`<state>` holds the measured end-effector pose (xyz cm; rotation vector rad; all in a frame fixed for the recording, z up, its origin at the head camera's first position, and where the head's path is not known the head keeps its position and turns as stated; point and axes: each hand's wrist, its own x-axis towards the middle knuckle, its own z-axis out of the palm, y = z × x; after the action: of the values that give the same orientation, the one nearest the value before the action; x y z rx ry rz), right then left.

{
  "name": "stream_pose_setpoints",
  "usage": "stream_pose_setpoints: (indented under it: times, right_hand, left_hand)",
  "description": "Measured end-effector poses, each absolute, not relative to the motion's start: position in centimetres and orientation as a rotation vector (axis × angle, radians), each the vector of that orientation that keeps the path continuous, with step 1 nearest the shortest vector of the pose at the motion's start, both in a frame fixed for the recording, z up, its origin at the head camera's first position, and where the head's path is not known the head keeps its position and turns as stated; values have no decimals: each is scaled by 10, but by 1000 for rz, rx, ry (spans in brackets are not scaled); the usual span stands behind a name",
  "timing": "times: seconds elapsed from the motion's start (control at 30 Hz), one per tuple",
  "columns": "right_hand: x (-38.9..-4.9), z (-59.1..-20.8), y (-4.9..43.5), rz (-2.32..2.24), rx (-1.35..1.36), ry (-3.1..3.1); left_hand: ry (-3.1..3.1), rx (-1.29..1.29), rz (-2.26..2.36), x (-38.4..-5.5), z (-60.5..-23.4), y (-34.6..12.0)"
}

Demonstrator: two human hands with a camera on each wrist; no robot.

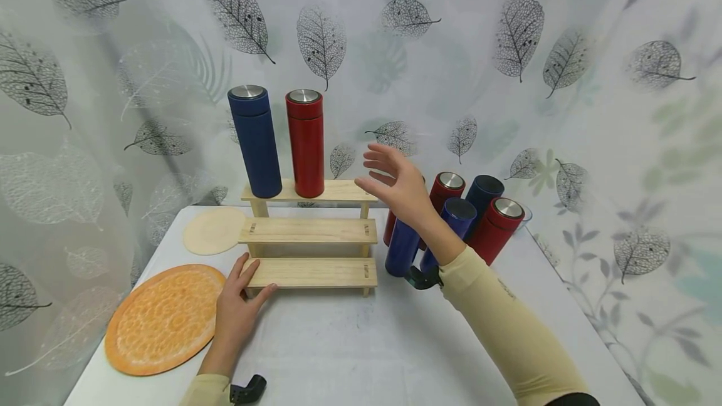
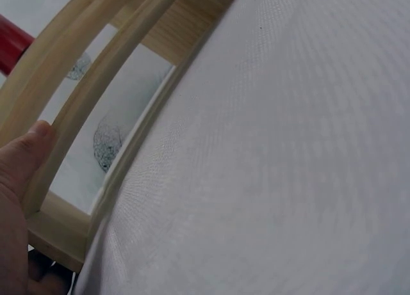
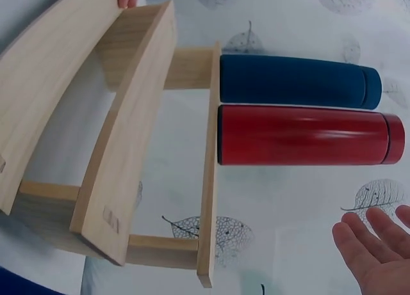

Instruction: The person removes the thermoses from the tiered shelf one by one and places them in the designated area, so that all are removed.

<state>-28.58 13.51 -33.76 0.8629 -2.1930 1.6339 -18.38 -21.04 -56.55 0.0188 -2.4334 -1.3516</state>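
A three-step wooden stand (image 1: pixel 310 230) is on the table. On its top step a blue thermos (image 1: pixel 256 149) and a red thermos (image 1: pixel 305 149) stand upright side by side. My left hand (image 1: pixel 237 312) grips the left end of the lowest step, its thumb (image 2: pixel 29 148) along the front edge and the fingers at the side. To the right of the red thermos, my right hand (image 1: pixel 397 183) is raised in the air with fingers spread, holding nothing. The right wrist view also has this hand (image 3: pixel 378 250) apart from the red thermos (image 3: pixel 304 135).
Several more thermoses stand at the right, among them a red one (image 1: pixel 496 230) and a blue one (image 1: pixel 403 249), partly hidden by my right arm. At the left lie an orange round mat (image 1: pixel 166 318) and a pale round disc (image 1: pixel 211 230). A leaf-patterned curtain (image 1: pixel 361 49) hangs behind.
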Motion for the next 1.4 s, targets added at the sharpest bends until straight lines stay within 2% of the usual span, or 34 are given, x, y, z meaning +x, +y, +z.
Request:
stream_pose_setpoints:
  times: [1.4]
  right_hand:
    - [-334, -320, 77, 1684, 786, -2342]
  left_hand:
    - [-2428, 8, -1356, -183, -563, -210]
